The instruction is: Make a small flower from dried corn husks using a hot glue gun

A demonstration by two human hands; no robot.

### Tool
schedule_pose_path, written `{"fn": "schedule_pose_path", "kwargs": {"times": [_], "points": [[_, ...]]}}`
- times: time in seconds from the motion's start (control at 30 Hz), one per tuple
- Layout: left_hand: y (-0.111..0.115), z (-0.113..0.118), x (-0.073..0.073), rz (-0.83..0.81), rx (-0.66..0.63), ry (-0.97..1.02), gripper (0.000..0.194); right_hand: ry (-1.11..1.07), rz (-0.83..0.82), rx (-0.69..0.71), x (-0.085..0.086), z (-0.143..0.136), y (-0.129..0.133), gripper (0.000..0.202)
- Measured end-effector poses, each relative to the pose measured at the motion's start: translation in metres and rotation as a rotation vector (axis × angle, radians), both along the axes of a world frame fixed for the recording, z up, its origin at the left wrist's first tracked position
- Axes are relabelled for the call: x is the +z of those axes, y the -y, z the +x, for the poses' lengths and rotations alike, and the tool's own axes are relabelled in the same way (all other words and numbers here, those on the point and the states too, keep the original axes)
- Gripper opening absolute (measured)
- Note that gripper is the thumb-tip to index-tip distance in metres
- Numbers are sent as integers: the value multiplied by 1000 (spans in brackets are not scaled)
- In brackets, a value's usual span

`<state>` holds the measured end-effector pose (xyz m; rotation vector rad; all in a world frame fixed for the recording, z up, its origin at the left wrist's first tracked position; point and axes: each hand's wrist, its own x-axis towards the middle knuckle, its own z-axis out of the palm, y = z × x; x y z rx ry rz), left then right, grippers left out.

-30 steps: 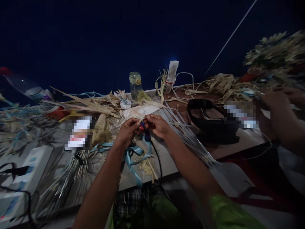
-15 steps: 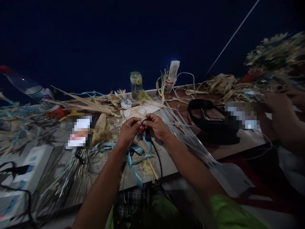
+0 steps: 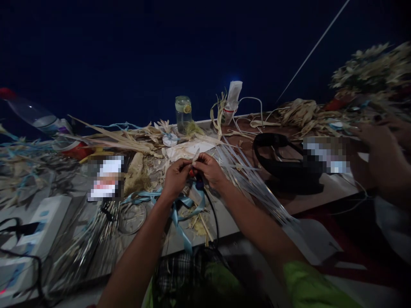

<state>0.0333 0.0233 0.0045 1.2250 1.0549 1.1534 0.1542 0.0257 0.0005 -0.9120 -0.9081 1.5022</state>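
Fingertips of my left hand (image 3: 175, 179) and my right hand (image 3: 211, 172) meet over the middle of the table. Between them both hands pinch a small pale leaf-like piece (image 3: 195, 156), its pointed end sticking up. It looks like dried husk. Just below the fingers is a red and dark blue tool (image 3: 199, 184) with a black cord; its kind is hard to make out, and the hands partly cover it. Light blue ribbon (image 3: 181, 231) lies looped under my wrists. White paper (image 3: 201, 147) with pale husk strips lies beyond my fingers.
On the left are a phone (image 3: 107, 177), thin metal wires (image 3: 93, 233) and a power strip (image 3: 48, 222). A lidded jar (image 3: 183, 114) stands at the back. Right of my hands lie clear sticks (image 3: 257, 188) and a black band-shaped device (image 3: 285, 171). Another person's hand (image 3: 374, 137) is at far right.
My left hand has shifted slightly right, closer to my right hand. The pale piece has tilted a little and sits slightly lower. The objects on the table look unmoved.
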Motion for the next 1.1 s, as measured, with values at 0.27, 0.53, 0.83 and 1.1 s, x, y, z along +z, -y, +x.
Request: {"fn": "schedule_pose_path", "kwargs": {"times": [0.27, 0.53, 0.83, 1.1], "points": [[2, -1, 3, -54, -12, 127, 24, -128, -3, 90, 5, 1, 3, 22], [1, -3, 7, -110, 48, 200, 24, -214, -32, 120, 7, 2, 5, 25], [0, -3, 7, -122, 53, 255, 23, -182, -35, 28, 3, 6, 0, 29], [1, -2, 13, -138, 34, 336, 24, -135, -1, -142, 6, 18, -7, 10]]}}
